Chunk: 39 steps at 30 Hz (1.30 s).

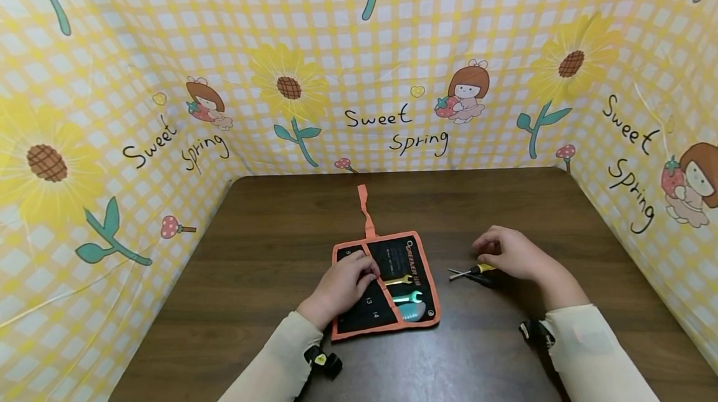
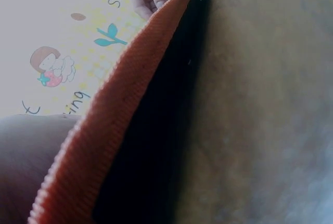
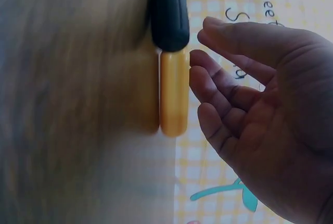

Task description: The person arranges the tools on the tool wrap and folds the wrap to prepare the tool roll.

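Note:
A black roll-up tool pouch [image 1: 423,258] with orange trim lies on the table in the head view. My left hand [image 1: 343,283] is over its numbered left side, thumb and fingertips pinching the orange pocket edge. Heads of a gold wrench [image 1: 399,280] and a green wrench [image 1: 409,297] stick out of the pockets. In the left wrist view the pouch's orange edge [image 2: 112,99] hides my fingertips. My right hand [image 1: 513,253] hovers with loosely bent fingers beside a yellow-handled screwdriver [image 1: 482,268]. A dark-handled tool [image 1: 481,280] lies against it. The right wrist view shows the yellow handle [image 3: 174,94] close to my fingertips.
The brown wooden table [image 1: 269,221] is enclosed by a yellow checked cloth [image 1: 359,71] on the back and both sides. The pouch's orange strap [image 1: 364,209] extends toward the back. A light-blue rounded piece [image 1: 412,311] sits in the lowest pocket.

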{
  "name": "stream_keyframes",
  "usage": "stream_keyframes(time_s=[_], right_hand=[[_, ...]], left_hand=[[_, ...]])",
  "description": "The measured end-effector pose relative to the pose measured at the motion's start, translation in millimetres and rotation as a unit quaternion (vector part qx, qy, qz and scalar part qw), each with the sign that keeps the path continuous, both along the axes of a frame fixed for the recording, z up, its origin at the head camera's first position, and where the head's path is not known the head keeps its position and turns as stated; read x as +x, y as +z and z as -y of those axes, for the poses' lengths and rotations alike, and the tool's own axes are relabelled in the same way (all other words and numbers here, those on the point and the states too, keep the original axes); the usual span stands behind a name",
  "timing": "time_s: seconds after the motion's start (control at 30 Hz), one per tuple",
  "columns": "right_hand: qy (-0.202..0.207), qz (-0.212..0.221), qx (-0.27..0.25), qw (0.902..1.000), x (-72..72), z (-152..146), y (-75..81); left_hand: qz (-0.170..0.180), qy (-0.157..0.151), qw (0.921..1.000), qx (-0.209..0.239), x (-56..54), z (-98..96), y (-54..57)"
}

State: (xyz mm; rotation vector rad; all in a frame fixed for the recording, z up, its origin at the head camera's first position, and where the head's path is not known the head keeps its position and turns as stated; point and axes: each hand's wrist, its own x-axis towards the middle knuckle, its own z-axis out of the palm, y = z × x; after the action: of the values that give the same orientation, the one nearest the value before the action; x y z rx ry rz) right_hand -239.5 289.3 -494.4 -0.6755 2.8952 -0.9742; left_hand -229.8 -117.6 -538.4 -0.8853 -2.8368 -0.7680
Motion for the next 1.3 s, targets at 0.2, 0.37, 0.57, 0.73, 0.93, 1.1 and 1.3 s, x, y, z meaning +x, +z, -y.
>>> stream_keyframes(time_s=[0.2,0.37,0.57,0.73,0.93,1.1,1.3], right_hand=[[0.003,0.007,-0.002,1.0000,3.8,-12,-1.0],[-0.001,0.021,-0.015,0.9997,6.4,-23,-3.5],[0.000,0.032,-0.037,0.9988,7.6,-36,-8.6],[-0.010,0.053,-0.060,0.9967,7.7,-44,-13.8],[-0.022,0.073,-0.053,0.9957,7.5,-47,-15.6],[-0.023,0.073,-0.039,0.9963,8.2,-47,-15.6],[-0.020,0.070,-0.035,0.9967,8.7,-46,-15.7]], left_hand=[[0.002,0.002,1.0000,-0.002,-0.3,0.5,-1.2],[0.002,0.003,1.0000,-0.002,0.4,0.3,-0.4],[0.001,0.002,1.0000,0.001,0.5,0.8,0.1],[0.004,0.006,1.0000,0.001,0.4,0.9,-1.0],[0.007,0.004,1.0000,0.000,0.2,0.9,-1.2],[0.009,0.001,1.0000,0.001,0.0,1.2,-2.0],[0.009,0.000,0.9999,0.010,0.5,2.2,-1.7]])
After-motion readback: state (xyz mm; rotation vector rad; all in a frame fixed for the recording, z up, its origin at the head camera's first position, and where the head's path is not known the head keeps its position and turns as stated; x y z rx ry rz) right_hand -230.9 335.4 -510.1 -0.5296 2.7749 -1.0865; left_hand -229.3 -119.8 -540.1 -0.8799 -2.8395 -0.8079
